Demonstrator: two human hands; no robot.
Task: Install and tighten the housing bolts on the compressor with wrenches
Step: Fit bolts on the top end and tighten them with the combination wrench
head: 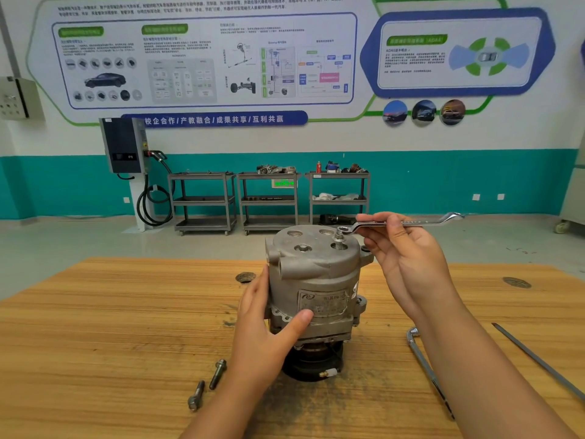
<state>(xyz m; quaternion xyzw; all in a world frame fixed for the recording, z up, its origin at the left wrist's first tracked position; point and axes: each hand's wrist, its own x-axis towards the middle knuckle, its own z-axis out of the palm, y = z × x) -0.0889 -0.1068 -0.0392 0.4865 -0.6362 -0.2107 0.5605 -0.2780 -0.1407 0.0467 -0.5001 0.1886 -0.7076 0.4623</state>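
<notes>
Grey cast metal takes centre stage: the compressor (313,289) stands upright on the wooden tabletop (110,327), pulley end down. The left hand (269,324) has it clamped. The thumb lies across the front, just under the nameplate, and the fingers (256,289) wrap round the housing's left flank.

Up top, the right hand (408,248) pinches the shank of a ring wrench (411,221) between the thumb and the upper fingers (373,217). Its lower fingers hang loosely spread beneath the shank. The wrench lies about level. One ring end pokes out well to the right of that hand. The other reaches past the fingertips to the left, right over a bolt (339,240) that stands proud of a hole in the compressor's top face, threads showing. Ring and bolt head look to be touching, but I can't tell whether the ring is seated over the hex.

Down on the tabletop, two loose bolts (217,373) lie close together just left of the left wrist, well below those gripping fingers and untouched. Over on the other side, an L-shaped wrench (424,365) lies partly under the right forearm, far below the pinching fingers. A thin metal rod (538,359) lies slantwise farther right, apart from both hands.
</notes>
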